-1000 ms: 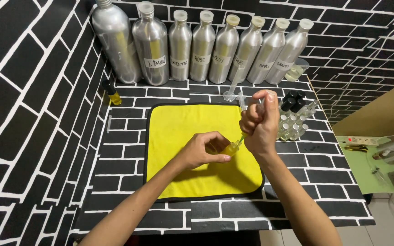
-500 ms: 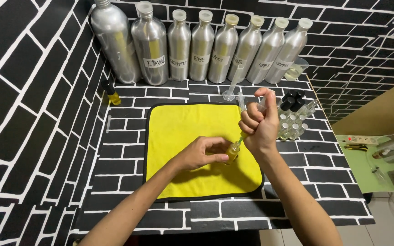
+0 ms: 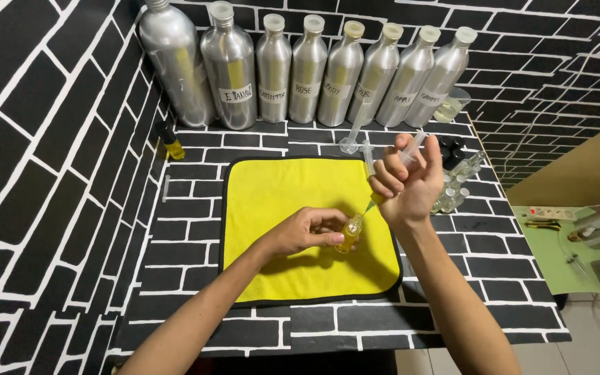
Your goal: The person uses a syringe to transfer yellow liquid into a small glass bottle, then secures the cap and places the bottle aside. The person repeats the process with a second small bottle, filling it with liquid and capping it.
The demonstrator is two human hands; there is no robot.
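The cloth is bright yellow with a black edge. The table and wall show black bricks with white lines. The bottles are silver with cream caps. The vial holds yellow liquid.

A row of tall bottles at the top of the frame is seen in brushed, softly gleaming metal, capped in pale matt plastic; paper labels are stuck on most of them; the yellow cloth at centre looks soft, napped and matt, edged in black; the small vial is clear, glossy glass; the syringe is translucent plastic; the brick-patterned tabletop appears smooth with a faint sheen.
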